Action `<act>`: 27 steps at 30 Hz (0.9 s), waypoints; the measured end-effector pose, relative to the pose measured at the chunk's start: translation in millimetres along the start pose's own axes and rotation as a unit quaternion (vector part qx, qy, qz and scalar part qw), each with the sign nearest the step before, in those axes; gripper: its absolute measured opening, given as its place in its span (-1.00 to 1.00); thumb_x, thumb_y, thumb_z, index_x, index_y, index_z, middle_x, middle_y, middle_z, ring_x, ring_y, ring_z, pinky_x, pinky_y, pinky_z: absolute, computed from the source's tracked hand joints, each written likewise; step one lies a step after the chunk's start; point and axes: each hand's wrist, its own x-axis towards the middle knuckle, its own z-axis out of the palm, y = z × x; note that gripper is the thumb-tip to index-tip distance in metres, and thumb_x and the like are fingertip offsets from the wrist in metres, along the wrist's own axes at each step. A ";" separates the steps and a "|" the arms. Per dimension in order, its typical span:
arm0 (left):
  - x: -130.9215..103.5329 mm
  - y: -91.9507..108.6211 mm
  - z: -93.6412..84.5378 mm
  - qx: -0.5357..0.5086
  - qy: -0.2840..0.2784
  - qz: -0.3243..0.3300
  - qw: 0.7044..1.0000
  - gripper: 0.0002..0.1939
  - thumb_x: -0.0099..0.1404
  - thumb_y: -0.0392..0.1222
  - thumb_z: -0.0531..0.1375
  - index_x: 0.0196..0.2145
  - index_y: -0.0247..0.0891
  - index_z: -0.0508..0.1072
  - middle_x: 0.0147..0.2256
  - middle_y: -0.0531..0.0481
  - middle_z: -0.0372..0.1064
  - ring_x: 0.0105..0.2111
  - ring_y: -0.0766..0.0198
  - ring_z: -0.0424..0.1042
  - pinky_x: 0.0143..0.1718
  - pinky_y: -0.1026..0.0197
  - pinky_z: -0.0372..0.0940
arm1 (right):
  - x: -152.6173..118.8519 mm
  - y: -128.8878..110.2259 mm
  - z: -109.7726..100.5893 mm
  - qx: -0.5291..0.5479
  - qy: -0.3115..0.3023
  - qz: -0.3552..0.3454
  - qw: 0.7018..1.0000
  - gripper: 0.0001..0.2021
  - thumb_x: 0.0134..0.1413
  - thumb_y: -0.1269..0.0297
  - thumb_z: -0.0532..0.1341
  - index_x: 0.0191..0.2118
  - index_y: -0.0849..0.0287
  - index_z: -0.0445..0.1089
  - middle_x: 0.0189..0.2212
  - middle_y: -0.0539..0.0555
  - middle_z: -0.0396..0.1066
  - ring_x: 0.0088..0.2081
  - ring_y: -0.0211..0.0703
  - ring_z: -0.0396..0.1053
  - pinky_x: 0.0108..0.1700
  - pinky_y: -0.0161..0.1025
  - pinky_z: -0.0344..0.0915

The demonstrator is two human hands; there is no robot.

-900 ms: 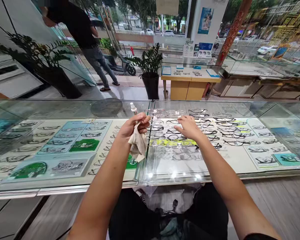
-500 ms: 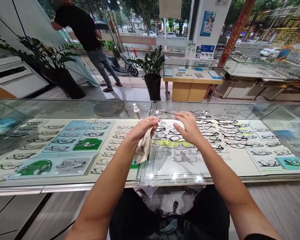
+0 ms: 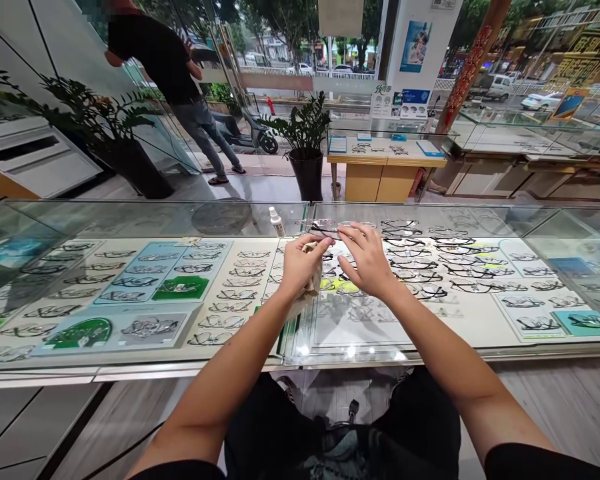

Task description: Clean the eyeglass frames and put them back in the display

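Clamping the beige cloth (image 3: 312, 288) in the closed left hand (image 3: 303, 265), we position both hands above the glass counter (image 3: 350, 340), near its central joint. The right hand (image 3: 367, 261) is just beside the left, palm down, fingers bent and thumb spread apart from them. A dark eyeglass frame (image 3: 324, 230) lies at the fingertips of both hands, on their far side; we cannot tell which hand grips it, or whether the right fingers are closed on it. The white bottle (image 3: 277, 222) stands upright to the left of the frame, toward the counter's far edge. Rows of eyeglasses (image 3: 417, 265) extend to the right of our hands.
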 end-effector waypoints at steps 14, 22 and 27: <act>-4.4 -7.5 4.5 0.036 0.079 0.072 0.994 -0.69 0.28 0.07 0.43 -0.26 -0.25 0.63 -0.26 -0.10 0.68 -0.22 0.12 0.65 -0.12 0.15 0.50 | -0.6 -17.2 1.4 0.200 0.130 0.124 0.963 -0.73 0.43 0.08 0.24 -0.12 0.11 0.63 -0.06 0.23 0.59 0.07 0.14 0.48 0.23 0.14 0.37; -15.3 -10.8 -2.4 0.233 0.056 0.195 0.951 -0.66 0.39 0.18 0.34 -0.22 -0.15 0.68 -0.26 -0.12 0.67 -0.30 0.13 0.57 -0.15 0.14 0.40 | 9.0 -9.4 10.1 0.711 0.024 0.432 0.554 -0.46 -0.28 -0.07 0.70 -0.19 0.10 0.66 -0.25 0.03 0.61 -0.19 -0.17 0.51 -0.02 -0.20 0.48; -19.5 -11.8 -1.7 0.247 0.029 0.195 0.949 -0.66 0.42 0.19 0.31 -0.19 -0.11 0.70 -0.20 -0.16 0.68 -0.16 0.04 0.62 -0.01 0.09 0.44 | 7.3 -8.5 11.3 0.740 0.026 0.417 0.527 -0.53 -0.24 0.08 0.72 -0.20 0.07 0.62 -0.30 0.00 0.62 -0.21 -0.17 0.54 0.01 -0.17 0.51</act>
